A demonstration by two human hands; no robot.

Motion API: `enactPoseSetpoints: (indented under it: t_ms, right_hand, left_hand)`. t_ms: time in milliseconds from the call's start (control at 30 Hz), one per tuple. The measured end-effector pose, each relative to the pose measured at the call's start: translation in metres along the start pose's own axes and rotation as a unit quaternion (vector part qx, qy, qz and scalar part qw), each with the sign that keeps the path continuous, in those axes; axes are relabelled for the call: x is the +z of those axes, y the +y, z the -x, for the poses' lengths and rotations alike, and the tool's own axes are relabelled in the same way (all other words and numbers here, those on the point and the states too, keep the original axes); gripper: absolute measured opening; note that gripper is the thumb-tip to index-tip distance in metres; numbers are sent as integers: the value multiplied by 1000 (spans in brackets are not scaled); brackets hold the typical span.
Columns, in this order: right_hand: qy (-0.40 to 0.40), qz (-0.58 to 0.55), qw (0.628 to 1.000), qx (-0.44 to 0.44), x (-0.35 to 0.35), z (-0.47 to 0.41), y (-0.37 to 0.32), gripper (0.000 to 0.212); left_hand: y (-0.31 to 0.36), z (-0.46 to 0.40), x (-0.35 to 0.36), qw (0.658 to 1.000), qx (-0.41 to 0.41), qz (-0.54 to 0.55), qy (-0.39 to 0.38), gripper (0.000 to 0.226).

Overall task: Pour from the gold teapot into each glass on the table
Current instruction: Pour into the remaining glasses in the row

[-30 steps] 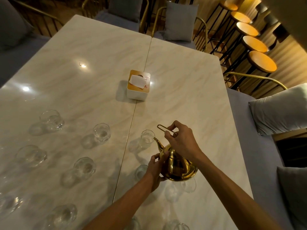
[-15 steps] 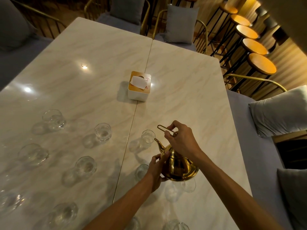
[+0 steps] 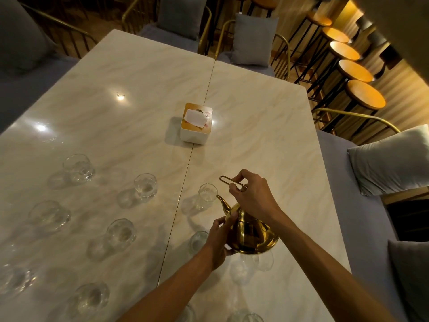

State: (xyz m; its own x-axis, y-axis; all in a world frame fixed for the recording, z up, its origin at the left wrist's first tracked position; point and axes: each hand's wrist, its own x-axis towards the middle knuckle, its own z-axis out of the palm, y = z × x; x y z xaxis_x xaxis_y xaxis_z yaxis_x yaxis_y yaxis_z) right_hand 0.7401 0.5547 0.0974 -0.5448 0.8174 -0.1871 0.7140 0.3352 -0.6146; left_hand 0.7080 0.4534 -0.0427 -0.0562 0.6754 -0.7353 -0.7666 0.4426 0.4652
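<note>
The shiny gold metal teapot (image 3: 251, 231) hangs above the pale marble table (image 3: 267, 140), tilted, its spout just beside the rim of a small clear glass (image 3: 207, 194). The right hand (image 3: 254, 196) pinches the thin wire handle (image 3: 232, 182) from above with curled fingers, its forearm reaching in from lower right. The left hand (image 3: 219, 240) cups the pot's side and base, thumb on its shoulder. At least eleven clear glasses show on the table, some only partly. One white tissue box (image 3: 195, 123) sits farther off on the seam.
</note>
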Motion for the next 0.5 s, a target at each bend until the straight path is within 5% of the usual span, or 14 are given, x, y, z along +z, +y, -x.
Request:
enactPoseSetpoints:
  t_ms: [501]
  right_hand:
    - [-15, 16, 1000, -5, -1, -6, -5, 16]
  left_hand:
    - [2, -3, 0, 1000, -4, 5, -18, 82]
